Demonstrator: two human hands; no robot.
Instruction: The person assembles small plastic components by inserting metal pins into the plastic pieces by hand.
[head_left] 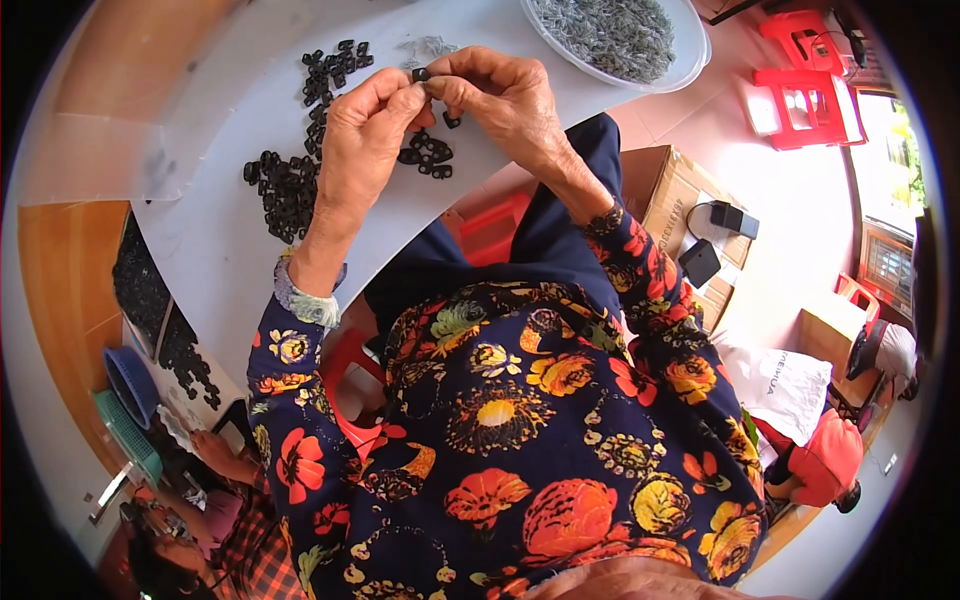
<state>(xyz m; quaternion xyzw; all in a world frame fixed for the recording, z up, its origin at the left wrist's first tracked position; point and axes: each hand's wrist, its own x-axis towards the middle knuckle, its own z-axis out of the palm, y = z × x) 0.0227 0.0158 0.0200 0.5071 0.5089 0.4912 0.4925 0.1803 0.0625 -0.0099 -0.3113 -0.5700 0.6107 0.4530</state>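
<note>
left hand (365,130) and right hand (500,105) meet over the table (210,240), thumb and forefinger of each pinched together on one small black part (420,74); it sits at the fingertips, raised off the surface. to do this well, in my judgement: let one pinch steady the part while the other does the fine work, push straight rather than askew, and keep the grip low and inside the table's near edge so that a slip lands on the top. a cluster (430,152) of like black pieces lies near that edge, below the hands (easy to sweep off with a careless wrist). the heap (280,195) toward the left edge looks safer. hard to make out: whether a second, clear piece is in the pinch; the part's underside, covered by the fingers; the curled outer fingers of the right hand; some pieces behind the left hand; the clear bits (428,46) just beyond the fingertips, faint on the pale top; the bowl (688,75) toward the right end, its upper side cut off.
</note>
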